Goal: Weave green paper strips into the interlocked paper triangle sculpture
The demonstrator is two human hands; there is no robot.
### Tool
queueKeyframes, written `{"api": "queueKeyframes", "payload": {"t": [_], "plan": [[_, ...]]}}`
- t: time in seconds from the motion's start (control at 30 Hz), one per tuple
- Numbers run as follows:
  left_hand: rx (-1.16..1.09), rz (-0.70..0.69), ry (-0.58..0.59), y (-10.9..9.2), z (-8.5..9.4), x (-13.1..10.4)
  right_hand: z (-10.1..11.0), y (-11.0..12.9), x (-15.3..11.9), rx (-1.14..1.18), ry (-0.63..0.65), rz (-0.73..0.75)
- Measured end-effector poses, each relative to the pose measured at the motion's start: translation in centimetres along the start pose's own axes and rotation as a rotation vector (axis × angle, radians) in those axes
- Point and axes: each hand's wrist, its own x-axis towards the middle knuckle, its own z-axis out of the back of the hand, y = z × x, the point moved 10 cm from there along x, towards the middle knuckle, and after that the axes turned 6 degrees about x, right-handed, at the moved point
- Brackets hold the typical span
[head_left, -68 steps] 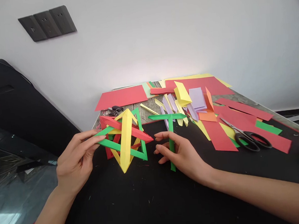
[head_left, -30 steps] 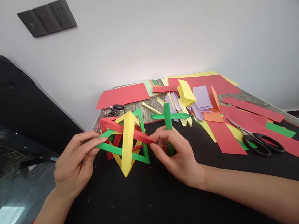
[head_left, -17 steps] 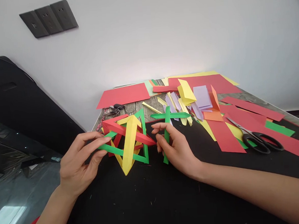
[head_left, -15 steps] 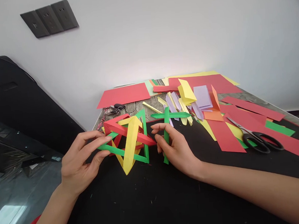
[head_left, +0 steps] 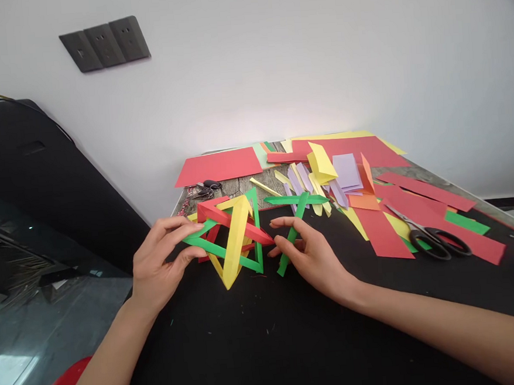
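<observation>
My left hand (head_left: 167, 260) pinches the left corner of a green paper triangle. This triangle belongs to a paper star (head_left: 236, 241) of interlocked green, yellow and red folded triangles, standing just over the black mat. On the other side, my right hand (head_left: 311, 250) has its fingers curled in, with thumb and fingertips at the star's red right-hand corner. A loose green paper strip (head_left: 300, 209) slants past these fingers, partly hidden behind them. Its upper end crosses another green strip (head_left: 275, 200) lying sideways behind the hand.
Scissors (head_left: 431, 236) with black handles lie at right on red paper pieces (head_left: 386, 239). Folded yellow paper (head_left: 322, 164), purple paper (head_left: 347, 171) and several thin strips sit behind. A red sheet (head_left: 220, 167) and small black-handled snips (head_left: 208, 187) are at back left, before the wall.
The upright green strip beside my right hand has tilted, its top leaning right. My view has shifted slightly; both hands keep their places at the star.
</observation>
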Motion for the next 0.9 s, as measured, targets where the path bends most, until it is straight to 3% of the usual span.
{"api": "queueKeyframes", "payload": {"t": [0.27, 0.63, 0.77, 0.9], "plan": [[-0.048, 0.032, 0.013, 0.7, 0.1, 0.1, -1.6, -0.5, 0.7, 0.168, 0.096, -0.008], [-0.103, 0.113, -0.051, 1.5, 0.5, 1.0, -1.0, 0.4, 2.8, 0.403, 0.078, -0.024], [-0.143, 0.134, 0.045, 1.9, 0.0, 1.1, -0.9, 0.1, 3.4, 0.385, 0.104, -0.026], [-0.203, 0.243, 0.157, 3.6, -0.7, 0.2, -1.0, -0.4, 3.4, 0.346, 0.115, -0.051]]}}
